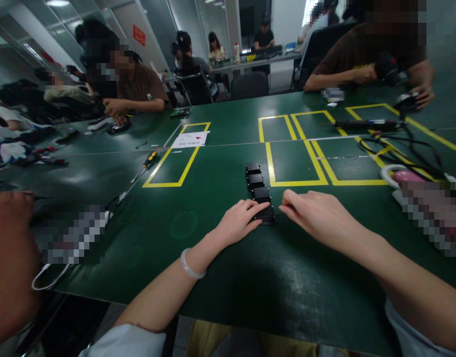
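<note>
- At the far left edge of the green table (101, 258), a face mask (49, 277) lies with its loop hanging over the rim, beside a blurred-out patch.
- Further up on that side, a screwdriver with a yellow-and-black handle (149, 159) lies just outside a yellow taped rectangle (178, 156), and a white paper sheet (191, 139) rests on the top end of that rectangle.
- Behind these, a seated person in a brown shirt (139, 87) has both hands on the table.
- Left of centre, the left hand (240, 222) lies palm down, a pale bangle (191, 265) on its wrist; its fingers (256, 210) are stretched out flat and rest on the nearest piece of a row of black blocks (258, 191), without gripping it.
- That row of four small black blocks runs away from the person, near the table's middle, just left of more yellow taped boxes (293, 163).
- Just right of the row, the right hand (317, 215) is loosely curled, its fingers (287, 206) pinched together at the near block's right edge; whether they hold anything I cannot tell.
- On the right, black cables (399, 146) cross the yellow lines, and a white-rimmed pink object (399, 176) sits near another blurred patch.
- At the far right, another person in a dark shirt (362, 49) leans over the table.
</note>
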The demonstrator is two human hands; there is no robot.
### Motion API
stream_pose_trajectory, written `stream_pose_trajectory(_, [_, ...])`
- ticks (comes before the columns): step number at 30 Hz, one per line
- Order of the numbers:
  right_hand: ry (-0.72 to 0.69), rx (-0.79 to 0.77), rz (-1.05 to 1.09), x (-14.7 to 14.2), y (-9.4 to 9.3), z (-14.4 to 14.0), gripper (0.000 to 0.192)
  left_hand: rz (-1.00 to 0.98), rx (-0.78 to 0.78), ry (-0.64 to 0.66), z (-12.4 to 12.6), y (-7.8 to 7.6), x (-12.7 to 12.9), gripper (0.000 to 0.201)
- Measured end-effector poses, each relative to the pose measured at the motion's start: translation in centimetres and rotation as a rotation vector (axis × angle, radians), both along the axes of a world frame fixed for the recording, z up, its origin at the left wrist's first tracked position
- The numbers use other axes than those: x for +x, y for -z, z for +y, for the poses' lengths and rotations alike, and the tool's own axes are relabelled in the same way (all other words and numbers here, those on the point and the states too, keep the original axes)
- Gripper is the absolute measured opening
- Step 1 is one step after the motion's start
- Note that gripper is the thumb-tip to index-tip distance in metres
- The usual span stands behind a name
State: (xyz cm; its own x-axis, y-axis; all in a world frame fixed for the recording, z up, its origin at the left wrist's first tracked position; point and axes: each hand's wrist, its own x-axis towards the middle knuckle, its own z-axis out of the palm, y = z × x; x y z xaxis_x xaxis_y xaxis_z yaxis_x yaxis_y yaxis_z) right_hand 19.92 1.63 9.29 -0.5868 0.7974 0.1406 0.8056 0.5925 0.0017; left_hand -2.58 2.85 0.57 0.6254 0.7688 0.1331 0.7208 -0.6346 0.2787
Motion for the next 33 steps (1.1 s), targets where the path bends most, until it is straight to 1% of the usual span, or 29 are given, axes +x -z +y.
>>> stream_pose_trajectory(7, [0.015,0.003,0.007,-0.10,0.12,0.06,0.024,-0.010,0.001,0.000,0.01,0.09,-0.04,0.047])
stream_pose_trajectory(14, [-0.035,-0.061,0.131,0.19,0.13,-0.17,0.012,-0.021,-0.003,0.000,-0.01,0.02,-0.04,0.047])
stream_pose_trajectory(17, [-0.024,-0.070,0.090,0.04,-0.13,-0.23,0.017,-0.015,-0.002,0.000,-0.01,-0.03,-0.01,0.047])
stream_pose_trajectory(19, [-0.005,-0.050,0.021,-0.03,-0.15,-0.18,0.023,-0.010,-0.003,-0.003,0.00,-0.02,0.01,0.047])
stream_pose_trajectory(21, [0.004,-0.024,-0.022,-0.01,-0.03,-0.11,0.024,-0.010,-0.004,-0.004,0.02,0.01,0.01,0.048])
stream_pose_trajectory(23, [-0.002,-0.019,0.008,0.07,0.11,-0.09,0.021,-0.016,-0.003,-0.001,0.03,0.04,0.01,0.048])
stream_pose_trajectory(26, [-0.021,-0.054,0.104,0.18,0.15,-0.18,0.018,-0.022,0.002,0.002,0.03,0.05,-0.01,0.048])
stream_pose_trajectory(28, [-0.026,-0.068,0.125,0.16,0.07,-0.22,0.018,-0.022,0.002,0.004,0.04,0.03,-0.01,0.047])
stream_pose_trajectory(33, [0.008,-0.034,0.017,0.10,0.11,-0.05,0.024,-0.015,-0.003,-0.001,0.03,0.00,0.00,0.047])
